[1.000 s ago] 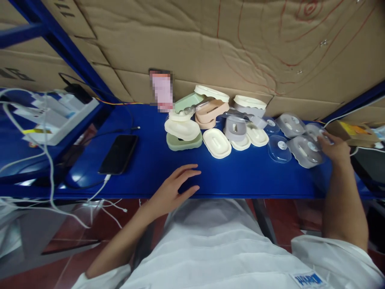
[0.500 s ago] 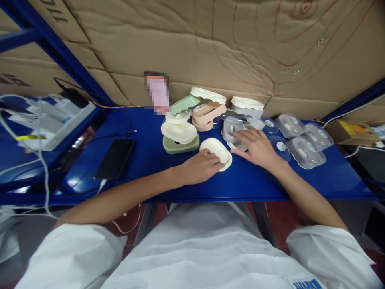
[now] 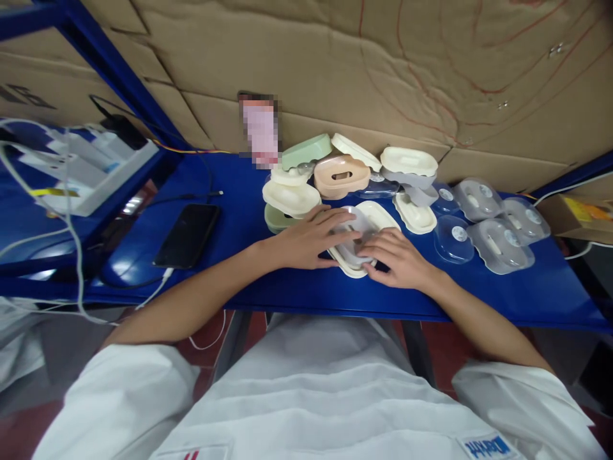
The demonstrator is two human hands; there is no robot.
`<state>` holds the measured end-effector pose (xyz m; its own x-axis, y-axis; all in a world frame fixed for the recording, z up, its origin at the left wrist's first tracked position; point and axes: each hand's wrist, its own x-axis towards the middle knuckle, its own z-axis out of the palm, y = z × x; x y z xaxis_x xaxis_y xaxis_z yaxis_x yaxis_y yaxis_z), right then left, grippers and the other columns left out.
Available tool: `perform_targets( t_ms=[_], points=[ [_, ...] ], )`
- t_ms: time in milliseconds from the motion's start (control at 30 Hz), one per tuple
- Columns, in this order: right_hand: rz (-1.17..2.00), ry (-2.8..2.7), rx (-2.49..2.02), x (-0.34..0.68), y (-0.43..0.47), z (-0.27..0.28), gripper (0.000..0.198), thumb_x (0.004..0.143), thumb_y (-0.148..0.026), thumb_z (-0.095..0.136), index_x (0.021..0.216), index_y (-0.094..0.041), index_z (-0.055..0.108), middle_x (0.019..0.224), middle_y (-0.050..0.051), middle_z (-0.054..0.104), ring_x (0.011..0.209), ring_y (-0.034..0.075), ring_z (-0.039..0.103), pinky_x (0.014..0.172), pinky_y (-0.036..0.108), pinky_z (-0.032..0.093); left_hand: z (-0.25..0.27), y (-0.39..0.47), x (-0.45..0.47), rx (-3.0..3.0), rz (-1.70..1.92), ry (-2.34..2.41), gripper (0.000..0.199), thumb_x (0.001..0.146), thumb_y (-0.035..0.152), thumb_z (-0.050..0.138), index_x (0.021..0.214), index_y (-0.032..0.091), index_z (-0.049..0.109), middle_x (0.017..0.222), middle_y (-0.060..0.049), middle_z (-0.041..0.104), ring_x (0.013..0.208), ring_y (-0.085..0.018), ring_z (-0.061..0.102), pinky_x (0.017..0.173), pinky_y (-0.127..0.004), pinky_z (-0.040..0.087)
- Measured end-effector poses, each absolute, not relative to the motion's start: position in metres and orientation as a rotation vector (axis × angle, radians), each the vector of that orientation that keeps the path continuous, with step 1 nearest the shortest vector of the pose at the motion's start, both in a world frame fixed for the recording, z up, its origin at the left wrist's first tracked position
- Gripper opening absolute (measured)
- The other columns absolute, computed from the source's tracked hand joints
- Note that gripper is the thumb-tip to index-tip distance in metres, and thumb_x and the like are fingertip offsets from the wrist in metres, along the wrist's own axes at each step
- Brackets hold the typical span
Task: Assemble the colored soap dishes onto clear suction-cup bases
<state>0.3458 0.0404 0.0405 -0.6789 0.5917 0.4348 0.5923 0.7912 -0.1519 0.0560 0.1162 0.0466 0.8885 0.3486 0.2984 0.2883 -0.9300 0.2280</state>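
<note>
- Gripping grey dish [image 3: 347, 254] w/ R hand [image 3: 397, 259], fingers curled, prob. for control.
- Prob. steadying opp. side w/ L hand [image 3: 309, 239], fingers spread; real grip: can't tell.
- Placed over cream tray [image 3: 353, 273] on tabletop [image 3: 268, 291], near front edge, prob. for reach.

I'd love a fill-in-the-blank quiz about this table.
The left hand and right hand are at a grey dish over a table coloured ____.
The small cardboard box is nearer the ____ hand.
The black phone lies toward the person's ____ side.
The cable meeting that phone is coloured ____.
Missing words: blue; right; left; white.
</note>
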Motion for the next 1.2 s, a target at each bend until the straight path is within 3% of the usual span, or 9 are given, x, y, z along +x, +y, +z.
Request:
perform_targets(
  t_ms=[100,200,333,567,667,833,1067,1200],
  points=[
    [0.002,-2.558,-0.776,0.336,0.036,0.041,0.020,0.102,-0.028,0.063,0.121,-0.023,0.071,0.113,0.007,0.079,0.107,0.022,0.072,0.101,0.043,0.053,0.038,0.124,0.056,2.893,0.487,0.415,0.050,0.094,0.036,0.080,0.142,0.025,0.068,0.147,-0.016,0.065,0.143,-0.036,0.058,0.127,-0.058,0.036],
    [-0.055,-2.612,-0.786,0.331,0.033,0.042,0.026,0.104,-0.035,0.066,0.124,-0.019,0.069,0.111,0.009,0.078,0.102,0.024,0.069,0.094,0.041,0.054,0.031,0.127,0.057,2.954,0.470,0.341,0.036,0.101,0.041,0.073,0.133,0.023,0.072,0.136,-0.015,0.071,0.131,-0.033,0.065,0.117,-0.050,0.045],
    [-0.248,-2.676,-0.763,0.328,0.031,0.041,0.036,0.106,-0.040,0.066,0.129,-0.012,0.068,0.111,0.012,0.077,0.099,0.026,0.067,0.088,0.041,0.053,0.033,0.125,0.057,3.052,0.433,0.316,0.035,0.107,0.043,0.065,0.133,0.020,0.070,0.134,-0.014,0.072,0.128,-0.031,0.066,0.111,-0.046,0.047],
    [-0.504,-2.703,-0.654,0.319,0.027,0.052,0.024,0.108,-0.030,0.061,0.123,-0.015,0.072,0.102,0.008,0.077,0.097,0.023,0.068,0.093,0.039,0.053,0.045,0.119,0.054,3.144,0.323,0.372,0.034,0.105,0.041,0.070,0.131,0.019,0.069,0.131,-0.012,0.073,0.123,-0.029,0.067,0.100,-0.041,0.048],
    [-0.445,-2.704,-0.666,0.322,0.028,0.056,0.021,0.107,-0.033,0.063,0.114,-0.016,0.072,0.096,0.008,0.075,0.093,0.022,0.066,0.089,0.038,0.053,0.048,0.115,0.054,3.170,0.313,0.357,0.031,0.104,0.036,0.071,0.130,0.019,0.069,0.128,-0.011,0.075,0.118,-0.028,0.069,0.096,-0.039,0.047],
    [-0.272,-2.714,-0.765,0.328,0.032,0.049,0.032,0.106,-0.049,0.065,0.102,-0.017,0.069,0.093,0.009,0.069,0.090,0.025,0.063,0.085,0.039,0.052,0.049,0.107,0.055,3.191,0.392,0.297,0.019,0.101,0.030,0.074,0.115,0.018,0.073,0.114,-0.010,0.076,0.105,-0.025,0.069,0.086,-0.035,0.045],
    [0.066,-2.571,-0.812,0.328,0.032,0.038,0.021,0.104,-0.041,0.070,0.104,-0.020,0.064,0.100,0.007,0.070,0.094,0.023,0.064,0.085,0.037,0.051,0.051,0.102,0.057,3.239,0.410,0.256,0.014,0.101,0.030,0.075,0.107,0.017,0.074,0.103,-0.009,0.074,0.097,-0.024,0.066,0.081,-0.035,0.044],
    [-0.103,-2.638,-0.782,0.324,0.029,0.037,0.021,0.105,-0.039,0.067,0.103,-0.018,0.065,0.102,0.010,0.071,0.097,0.024,0.063,0.084,0.039,0.051,0.053,0.102,0.056,3.253,0.337,0.270,0.015,0.099,0.030,0.076,0.107,0.017,0.074,0.105,-0.009,0.073,0.098,-0.025,0.066,0.082,-0.036,0.044]
  ],
)
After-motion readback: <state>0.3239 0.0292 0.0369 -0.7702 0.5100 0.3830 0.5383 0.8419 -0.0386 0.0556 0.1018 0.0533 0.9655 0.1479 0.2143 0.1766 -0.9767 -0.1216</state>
